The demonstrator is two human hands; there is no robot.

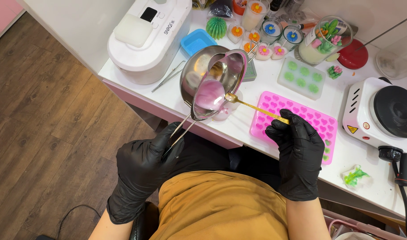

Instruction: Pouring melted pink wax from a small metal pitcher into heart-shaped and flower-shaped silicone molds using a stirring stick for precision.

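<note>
White machine (150,38) sits far left on the white table (265,84), tweezers (168,76) and blue tray (196,42) just beside it. Left hand (143,169), black glove, fist closed around the wire handle of the steel melting pot (214,82); pot is tilted, raised over the table edge up and right of that hand, pink wax pooled inside. Flower candles (263,38) stand behind the pot. Right hand (296,149), gloved, fingers pinched tight on a thin gold spoon (256,108); spoon runs left from the hand, bowl touching the pot's lip. Pink heart mold (321,122) lies partly under the right hand, green mold (303,76) behind, glass jar (323,40) further back, hot plate (383,113) far right.
</note>
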